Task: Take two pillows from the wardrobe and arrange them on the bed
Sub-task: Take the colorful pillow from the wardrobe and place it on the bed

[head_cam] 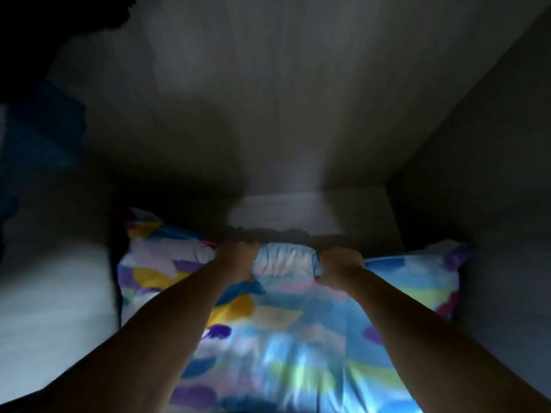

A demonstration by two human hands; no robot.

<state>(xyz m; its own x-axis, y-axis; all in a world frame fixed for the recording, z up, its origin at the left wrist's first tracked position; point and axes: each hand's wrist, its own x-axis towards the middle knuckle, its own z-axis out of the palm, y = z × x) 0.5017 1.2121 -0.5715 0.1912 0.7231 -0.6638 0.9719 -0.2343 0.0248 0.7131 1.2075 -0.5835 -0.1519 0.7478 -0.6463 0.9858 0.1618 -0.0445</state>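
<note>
While both arms reach forward into the dim compartment, the scene reads as follows.

Setting: a wardrobe (298, 84) interior of pale wood grain – a back panel ahead, a side wall on the right, and a low ledge at the far end behind the hands. Light is poor and the view is blurred.

Pillow: a pillow (268, 323) in a case printed with blue, yellow, purple, pink and light-green patches lies inside the wardrobe, filling the near and middle part of the floor, its corners spread to the left and right.

Left hand: the left hand (238, 257) grips the far edge of the pillow, left of centre; its fingers curl over the edge and are clamped on the fabric.

Right hand: the right hand (340, 263) grips the same far edge, right of centre, fingers likewise curled and clamped on the fabric.

Between the hands: a short stretch of pale blue cloth bunches up into a ridge – the two hands stand near each other, not touching.

Left side: a white, soft-looking mass (53, 293) sits just beside the pillow; what it is cannot be told.

Far left: dark blue cloth (38, 138) shows at the edge, too dim to make out.
</note>
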